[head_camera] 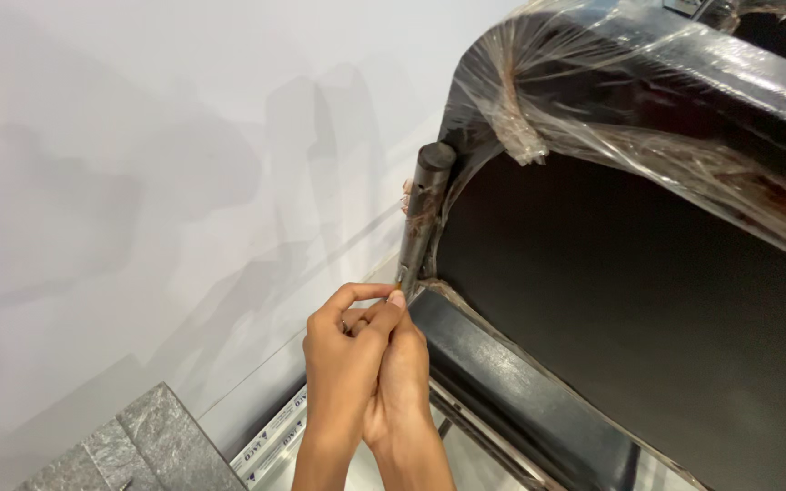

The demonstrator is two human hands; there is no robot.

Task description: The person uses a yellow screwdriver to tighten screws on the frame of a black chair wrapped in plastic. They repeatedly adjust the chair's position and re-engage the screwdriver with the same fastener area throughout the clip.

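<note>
Two hands pinch at one dark post's lower end.
Your left hand [343, 359] and right hand [402, 382], grips closed together, touch the post [425, 214] just above; one wrapped black frame [648, 82] right.

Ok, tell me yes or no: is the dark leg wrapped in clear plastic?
No: the dark leg stands bare, while clear plastic covers the black frame beside it.

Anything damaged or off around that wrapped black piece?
Yes. The plastic wrap on the black frame is torn and bunched near the upper corner, with loose shreds around the dark post. Both hands pinch at the post's lower end.
</note>
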